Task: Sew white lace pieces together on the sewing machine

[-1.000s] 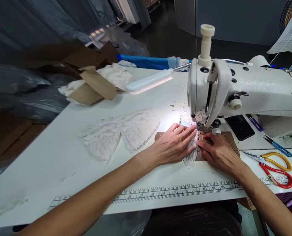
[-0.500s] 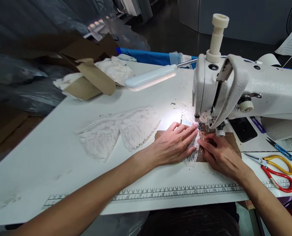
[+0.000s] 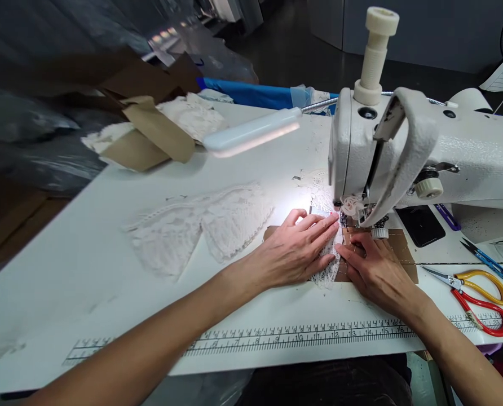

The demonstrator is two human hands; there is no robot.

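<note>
White lace (image 3: 328, 273) lies under the sewing machine (image 3: 382, 149), running past its needle area toward the table's front. Flat on the lace, my left hand (image 3: 304, 246) has its fingers stretched out, the fingertips close to the presser foot. To the right of it, my right hand (image 3: 372, 268) has curled fingers and pinches the lace's right edge near the foot. A brown board (image 3: 397, 254) is beneath the right hand. The needle tip is hard to make out. Another piece of white lace (image 3: 201, 225) is spread to the left.
Yellow-and-red-handled scissors (image 3: 458, 282), blue thread snips (image 3: 486, 258) and a black phone (image 3: 420, 225) lie right of my hands. A lamp (image 3: 254, 132) reaches over the table. A ruler strip (image 3: 300, 338) runs along the front edge. Cardboard and lace (image 3: 158, 132) sit at back left.
The whole view has shifted slightly. Both hands keep nearly the same place at the lace, with the right fingers still at its edge.
</note>
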